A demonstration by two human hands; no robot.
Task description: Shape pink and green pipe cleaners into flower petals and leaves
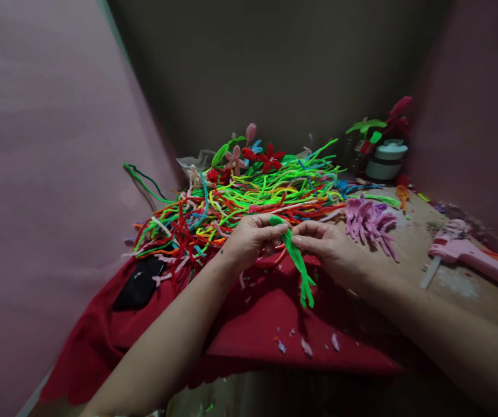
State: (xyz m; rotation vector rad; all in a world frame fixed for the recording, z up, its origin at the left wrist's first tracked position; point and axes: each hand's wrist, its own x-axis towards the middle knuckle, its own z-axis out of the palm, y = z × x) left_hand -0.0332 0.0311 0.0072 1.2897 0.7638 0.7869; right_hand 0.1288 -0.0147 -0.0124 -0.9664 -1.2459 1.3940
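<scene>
A bright green pipe cleaner leaf (294, 255) hangs between my two hands, its lower end split into loose stems over the red cloth (249, 324). My left hand (260, 234) pinches it near the top between thumb and finger. From the other side, my right hand (318, 240) pinches its edge a little lower. Just behind the hands lies a large tangled heap of pipe cleaners (240, 200), mostly green, red, orange and yellow. Part of a red curved thing shows below my left fingers, and I cannot make out what it is.
Pink pipe cleaner pieces (368, 223) lie right of my right hand. Farther right is a pink glue gun (466, 252). A black phone-like object (139, 284) rests at left. Fuzzy flowers (270, 157) stand behind the heap, and a lidded jar (386, 159) stands back right.
</scene>
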